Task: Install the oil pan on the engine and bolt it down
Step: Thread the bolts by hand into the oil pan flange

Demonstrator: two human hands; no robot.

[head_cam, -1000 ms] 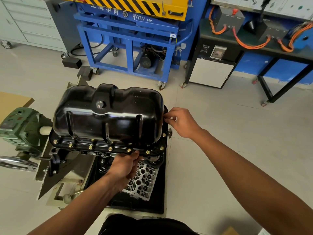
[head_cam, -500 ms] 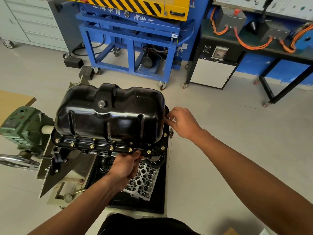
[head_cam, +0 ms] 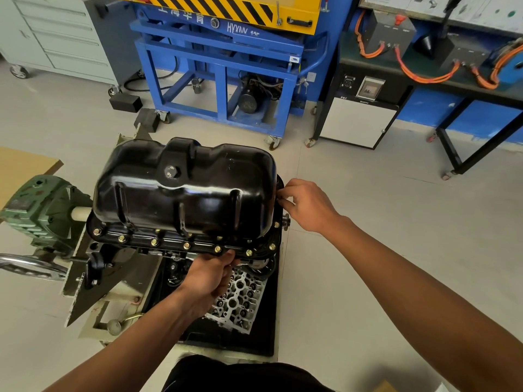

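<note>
Risking cross-threading: pinching, cannot tell what, with right hand (head_cam: 308,206) at right rim of glossy black stamped-steel oil pan (head_cam: 184,193), mid-frame atop dark engine (head_cam: 263,263); gripping near flange with left hand (head_cam: 209,275). Might nudge pan, misaligning brass-coloured flange bolts (head_cam: 154,242).

Oil pan (head_cam: 184,190) glossy black. Flange bolts (head_cam: 154,242) brass-gold. Gearbox (head_cam: 42,210) faded green. Cylinder head (head_cam: 240,301) bare silver, on black tray (head_cam: 270,321). Stand frame (head_cam: 220,66) blue; panel (head_cam: 226,7) above yellow with black diagonal stripes. Cables (head_cam: 424,73) orange. Cabinet (head_cam: 56,38) pale grey. Floor (head_cam: 368,250) light beige-grey. Cardboard (head_cam: 22,162) tan.
</note>
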